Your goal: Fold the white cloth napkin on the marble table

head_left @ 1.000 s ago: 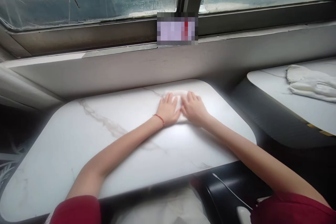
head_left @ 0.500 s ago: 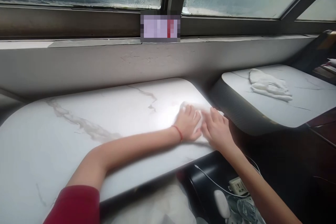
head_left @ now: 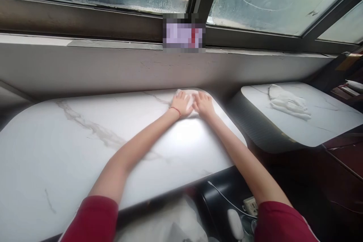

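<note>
A white cloth (head_left: 187,102) lies bunched on the white marbled tabletop (head_left: 93,162), close to its far right corner. My left hand (head_left: 182,105), with a thin red band at the wrist, holds the cloth down from its left side. On the right side of the cloth, my right hand (head_left: 203,105) grips it against the surface with the fingers bent over it. The two hands are side by side, thumbs nearly touching. Part of the cloth is hidden under the palms and fingers.
Another marbled table (head_left: 326,121) stands to the right, with a folded white cloth (head_left: 289,102) on it. A low wall (head_left: 113,68) and windows run behind. Below the near edge are a white cable (head_left: 224,196), a power socket (head_left: 250,206) and pale plastic bags (head_left: 167,223).
Both hands have slid the cloth away from me and a little left, from the table's right edge toward the far corner. My arms are stretched further out.
</note>
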A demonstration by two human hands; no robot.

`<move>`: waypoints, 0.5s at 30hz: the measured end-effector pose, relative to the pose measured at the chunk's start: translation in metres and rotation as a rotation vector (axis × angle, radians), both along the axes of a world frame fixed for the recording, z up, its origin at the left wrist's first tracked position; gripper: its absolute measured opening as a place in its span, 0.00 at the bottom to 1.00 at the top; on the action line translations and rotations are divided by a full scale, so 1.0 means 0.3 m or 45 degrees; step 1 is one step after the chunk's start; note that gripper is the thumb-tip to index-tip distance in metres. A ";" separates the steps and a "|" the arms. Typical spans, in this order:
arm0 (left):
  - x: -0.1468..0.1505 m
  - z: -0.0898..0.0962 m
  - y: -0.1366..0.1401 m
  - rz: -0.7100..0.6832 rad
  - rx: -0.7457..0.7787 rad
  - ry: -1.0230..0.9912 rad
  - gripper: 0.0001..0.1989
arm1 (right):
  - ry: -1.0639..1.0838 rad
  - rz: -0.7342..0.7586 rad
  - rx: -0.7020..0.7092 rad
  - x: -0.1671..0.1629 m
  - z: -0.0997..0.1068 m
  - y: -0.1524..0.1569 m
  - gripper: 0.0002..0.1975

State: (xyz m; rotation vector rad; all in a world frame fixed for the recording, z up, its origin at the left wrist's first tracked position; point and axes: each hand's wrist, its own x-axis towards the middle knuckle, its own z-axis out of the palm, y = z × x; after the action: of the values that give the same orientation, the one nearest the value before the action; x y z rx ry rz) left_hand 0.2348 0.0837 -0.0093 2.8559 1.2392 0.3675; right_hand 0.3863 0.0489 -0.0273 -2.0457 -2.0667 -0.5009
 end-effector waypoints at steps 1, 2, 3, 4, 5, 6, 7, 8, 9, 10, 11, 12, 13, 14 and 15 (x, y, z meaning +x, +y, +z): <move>-0.014 0.006 0.017 0.033 -0.009 0.021 0.31 | 0.022 0.006 0.002 -0.021 0.005 0.028 0.25; -0.030 0.011 0.030 0.061 -0.018 0.039 0.31 | 0.042 0.013 0.008 -0.043 0.009 0.050 0.24; -0.049 0.016 0.038 0.082 -0.024 0.052 0.31 | 0.060 0.023 0.018 -0.066 0.012 0.066 0.24; -0.069 0.019 0.041 0.099 -0.026 0.062 0.31 | 0.073 0.039 0.027 -0.089 0.013 0.076 0.24; -0.092 0.021 0.040 0.109 -0.024 0.070 0.31 | 0.081 0.055 0.036 -0.112 0.012 0.080 0.24; -0.118 0.021 0.034 0.118 -0.017 0.076 0.31 | 0.083 0.071 0.042 -0.136 0.009 0.079 0.24; -0.145 0.020 0.026 0.123 -0.008 0.081 0.30 | 0.083 0.084 0.044 -0.160 0.005 0.074 0.24; -0.174 0.018 0.015 0.126 0.002 0.085 0.30 | 0.082 0.092 0.044 -0.186 0.000 0.065 0.24; -0.204 0.016 0.003 0.125 0.013 0.090 0.30 | 0.084 0.094 0.044 -0.213 -0.006 0.053 0.24; -0.236 0.014 -0.011 0.121 0.023 0.096 0.30 | 0.087 0.092 0.044 -0.241 -0.011 0.039 0.24; -0.268 0.013 -0.027 0.114 0.032 0.106 0.30 | 0.091 0.093 0.045 -0.272 -0.016 0.023 0.24; -0.301 0.013 -0.045 0.106 0.040 0.119 0.30 | 0.094 0.096 0.047 -0.304 -0.020 0.004 0.24; -0.333 0.014 -0.065 0.100 0.046 0.137 0.31 | 0.095 0.103 0.049 -0.336 -0.023 -0.018 0.24; -0.366 0.016 -0.088 0.095 0.050 0.158 0.31 | 0.094 0.113 0.049 -0.369 -0.024 -0.044 0.24; -0.398 0.019 -0.115 0.092 0.055 0.180 0.31 | 0.091 0.122 0.047 -0.402 -0.024 -0.073 0.25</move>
State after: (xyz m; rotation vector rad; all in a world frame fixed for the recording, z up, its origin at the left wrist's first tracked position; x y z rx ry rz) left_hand 0.1155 0.0491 -0.0035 2.9246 1.3764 0.1976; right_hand 0.2657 0.0271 -0.0344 -1.9046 -2.0864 -0.4396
